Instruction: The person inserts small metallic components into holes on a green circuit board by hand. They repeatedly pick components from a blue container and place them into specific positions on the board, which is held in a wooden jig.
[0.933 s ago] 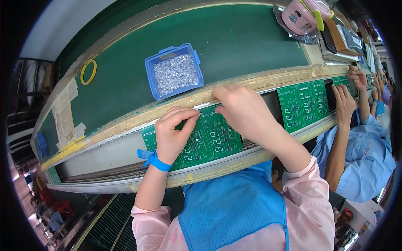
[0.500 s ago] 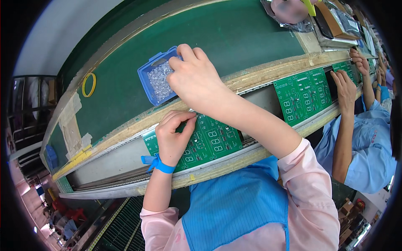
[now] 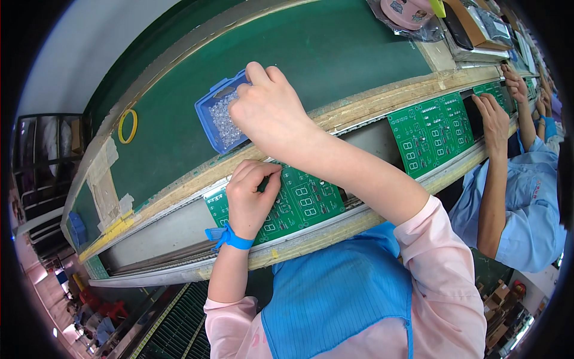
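Observation:
My left hand [image 3: 246,194], with a blue strap at its wrist, is over the near green circuit board [image 3: 308,203]. Its thumb and index finger are pinched together near the board's far edge; whatever may be between the tips is too small to make out. Farther away, a blue plastic bin [image 3: 206,122] holds many small clear components [image 3: 223,122]. My right hand [image 3: 269,110] is curled over the bin's right side, fingers bent inward, and its fingertips are hidden from view. My right forearm crosses above the board's right end.
The boards lie in a rail track with a wooden edge [image 3: 359,110]. Another circuit board [image 3: 433,134] is to the right, beside a co-worker's hand [image 3: 493,119]. A yellow ring [image 3: 127,126] lies on the green bench [image 3: 173,113]. A pink container [image 3: 406,12] stands at the far right.
My left hand has shifted slightly rightward relative to the board, still pinched. My right hand stays curled over the bin. The whole view has moved a little.

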`<action>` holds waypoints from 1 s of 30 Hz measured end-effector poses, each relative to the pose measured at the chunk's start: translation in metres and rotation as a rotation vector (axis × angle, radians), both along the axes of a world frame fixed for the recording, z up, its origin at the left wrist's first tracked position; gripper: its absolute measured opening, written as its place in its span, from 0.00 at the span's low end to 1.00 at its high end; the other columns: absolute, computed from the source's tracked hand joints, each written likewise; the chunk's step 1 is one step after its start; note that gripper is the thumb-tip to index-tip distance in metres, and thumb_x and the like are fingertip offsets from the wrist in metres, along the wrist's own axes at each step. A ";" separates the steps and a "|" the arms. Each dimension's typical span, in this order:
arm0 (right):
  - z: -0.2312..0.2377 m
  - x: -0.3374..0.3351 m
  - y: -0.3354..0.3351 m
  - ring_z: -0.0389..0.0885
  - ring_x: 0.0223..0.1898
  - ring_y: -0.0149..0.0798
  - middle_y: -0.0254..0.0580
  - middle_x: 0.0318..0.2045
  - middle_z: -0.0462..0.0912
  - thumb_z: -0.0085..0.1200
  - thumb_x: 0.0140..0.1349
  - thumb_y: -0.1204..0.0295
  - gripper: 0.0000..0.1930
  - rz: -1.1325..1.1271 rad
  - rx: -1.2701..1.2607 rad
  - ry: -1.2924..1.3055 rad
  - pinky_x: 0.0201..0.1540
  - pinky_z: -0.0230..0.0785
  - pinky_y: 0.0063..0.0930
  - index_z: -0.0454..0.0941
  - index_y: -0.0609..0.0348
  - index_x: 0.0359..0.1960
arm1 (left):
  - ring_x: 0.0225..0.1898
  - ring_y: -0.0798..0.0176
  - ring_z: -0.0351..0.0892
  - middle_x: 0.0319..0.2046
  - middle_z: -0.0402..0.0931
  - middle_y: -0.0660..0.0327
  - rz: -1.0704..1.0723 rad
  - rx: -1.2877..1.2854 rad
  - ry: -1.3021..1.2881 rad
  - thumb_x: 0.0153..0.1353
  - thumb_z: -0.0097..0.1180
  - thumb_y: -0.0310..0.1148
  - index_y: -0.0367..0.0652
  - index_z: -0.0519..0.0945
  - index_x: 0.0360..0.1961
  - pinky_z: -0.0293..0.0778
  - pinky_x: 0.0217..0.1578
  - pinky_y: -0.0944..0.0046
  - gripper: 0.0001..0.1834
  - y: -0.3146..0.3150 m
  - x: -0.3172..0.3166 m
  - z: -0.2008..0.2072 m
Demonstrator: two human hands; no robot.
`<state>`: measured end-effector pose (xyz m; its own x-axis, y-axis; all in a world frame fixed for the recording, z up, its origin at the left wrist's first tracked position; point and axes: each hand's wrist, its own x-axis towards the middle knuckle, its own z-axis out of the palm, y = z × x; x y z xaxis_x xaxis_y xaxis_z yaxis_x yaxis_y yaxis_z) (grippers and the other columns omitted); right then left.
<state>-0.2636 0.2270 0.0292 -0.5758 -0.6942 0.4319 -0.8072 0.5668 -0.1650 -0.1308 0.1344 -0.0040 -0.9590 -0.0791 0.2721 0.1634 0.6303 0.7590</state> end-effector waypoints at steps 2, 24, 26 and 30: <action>0.000 -0.001 0.001 0.75 0.42 0.45 0.40 0.23 0.82 0.59 0.44 0.75 0.04 0.014 -0.080 0.003 0.42 0.68 0.36 0.84 0.58 0.23 | 0.33 0.54 0.81 0.28 0.82 0.54 -0.002 -0.009 0.001 0.50 0.64 0.17 0.36 0.84 0.30 0.76 0.35 0.59 0.06 0.000 0.000 0.000; -0.021 0.063 0.112 0.81 0.36 0.28 0.36 0.35 0.84 0.57 0.65 0.80 0.07 -0.139 -0.910 -1.352 0.41 0.75 0.22 0.83 0.66 0.43 | 0.36 0.47 0.77 0.26 0.76 0.51 -0.160 -0.564 -0.186 0.55 0.61 0.21 0.35 0.76 0.46 0.73 0.38 0.50 0.17 0.015 -0.010 0.035; -0.019 0.064 0.122 0.80 0.37 0.25 0.35 0.36 0.83 0.57 0.66 0.80 0.07 -0.166 -0.948 -1.570 0.42 0.75 0.20 0.82 0.66 0.45 | 0.36 0.48 0.77 0.27 0.77 0.51 -0.142 -0.503 -0.171 0.55 0.62 0.23 0.35 0.77 0.44 0.73 0.38 0.51 0.14 0.011 -0.011 0.043; -0.019 0.070 0.128 0.82 0.37 0.27 0.38 0.37 0.84 0.58 0.67 0.79 0.09 -0.098 -1.089 -1.717 0.43 0.77 0.21 0.81 0.66 0.47 | 0.36 0.50 0.77 0.30 0.79 0.53 0.008 -0.612 0.041 0.56 0.62 0.25 0.36 0.81 0.39 0.73 0.39 0.53 0.09 -0.008 -0.035 0.062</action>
<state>-0.1933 0.3552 0.0101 -0.7738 -0.5235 -0.3567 0.5402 -0.2512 -0.8032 -0.1655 0.1260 0.0584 -0.9468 0.0965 0.3069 0.1785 0.9512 0.2517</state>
